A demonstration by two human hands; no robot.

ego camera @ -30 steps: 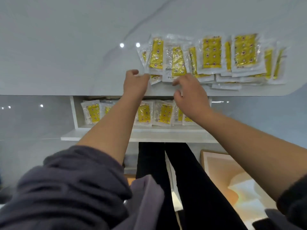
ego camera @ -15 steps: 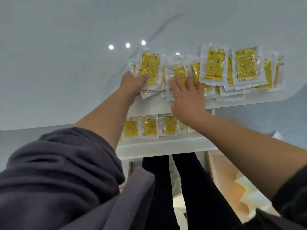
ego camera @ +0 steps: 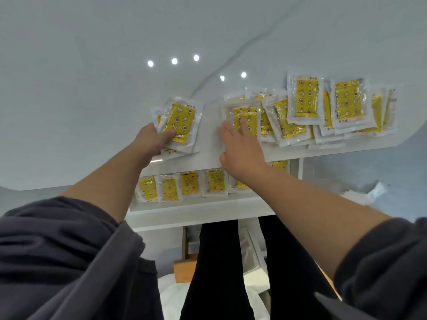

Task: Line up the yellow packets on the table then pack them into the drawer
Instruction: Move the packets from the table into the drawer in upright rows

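The person's left hand [ego camera: 153,140] was grasping a small stack of clear-plastic packets with yellow printed inserts [ego camera: 181,122] by its lower end. The thumb lay across the top packet and the fingers were tucked out of sight beneath. The stack sat tilted near the front edge of the white marbled bench [ego camera: 92,112], apart from the rest. From where I stood I could not tell whether it was lifted or resting on the surface.

The right hand [ego camera: 240,151] was released, its fingers straight and spread. They pressed flat on the leftmost yellow packet [ego camera: 248,118] of a long overlapping spread of packets [ego camera: 323,112] that ran off to the right along the bench's front edge. A strip of bare bench showed between the stack and that spread.

Below the bench edge the white drawer [ego camera: 196,211] was pulled out. A row of yellow packets [ego camera: 189,184] sat side by side in it, and the right forearm hid the row's right end.

Dark grey sleeves [ego camera: 57,250] were pushed up both forearms, and black trousers [ego camera: 217,262] showed beneath the drawer. Small round spots of light [ego camera: 174,61] glinted on the bench top.
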